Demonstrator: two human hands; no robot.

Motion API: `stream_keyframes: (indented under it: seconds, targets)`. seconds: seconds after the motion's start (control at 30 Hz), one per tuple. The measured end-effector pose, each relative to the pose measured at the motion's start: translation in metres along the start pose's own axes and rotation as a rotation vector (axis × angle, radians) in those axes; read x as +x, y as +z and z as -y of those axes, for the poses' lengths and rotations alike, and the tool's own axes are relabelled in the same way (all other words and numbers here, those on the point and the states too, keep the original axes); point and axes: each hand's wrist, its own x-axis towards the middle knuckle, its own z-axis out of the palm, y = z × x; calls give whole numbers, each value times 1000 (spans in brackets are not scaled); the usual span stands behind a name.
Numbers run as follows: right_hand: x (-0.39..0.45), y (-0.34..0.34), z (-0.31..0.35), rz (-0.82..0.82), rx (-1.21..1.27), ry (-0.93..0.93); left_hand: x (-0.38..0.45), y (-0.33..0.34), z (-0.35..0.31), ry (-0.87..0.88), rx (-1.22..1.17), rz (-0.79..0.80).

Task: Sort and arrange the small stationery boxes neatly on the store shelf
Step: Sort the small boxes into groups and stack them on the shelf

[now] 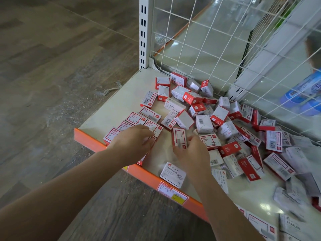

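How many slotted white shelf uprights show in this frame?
2. One upright stands at the shelf's far left corner. The other upright stands further right at the back, where the wire mesh panels meet. More may lie outside the view.

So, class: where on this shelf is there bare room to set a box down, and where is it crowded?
Bare shelf lies along the left edge, from the white upright to the lined-up boxes. A smaller patch sits between the left hand and right hand. The jumbled pile crowds the middle and right.
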Motion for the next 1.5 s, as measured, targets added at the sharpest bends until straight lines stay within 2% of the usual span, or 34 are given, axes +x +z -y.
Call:
stream_keyframes:
  seconds: [0.2, 0.37, 0.63, 0.93, 1.5]
  targets:
    - [-7, -21, -8, 17, 67, -64, -2, 0, -5, -88, -105, -62]
    - [-22, -47, -12, 55, 191, -207, -6, 2, -17, -101, -101, -102]
    - [-39, -67, -16, 153, 187, -418, -8, 5, -49, -206, -537, -83]
    - [-41, -77, -31, 136, 181, -407, -20, 10, -69, -268, -832, -26]
    - [-49, -96, -56, 182, 79, -328, -17, 29, -83, -240, -722, 25]
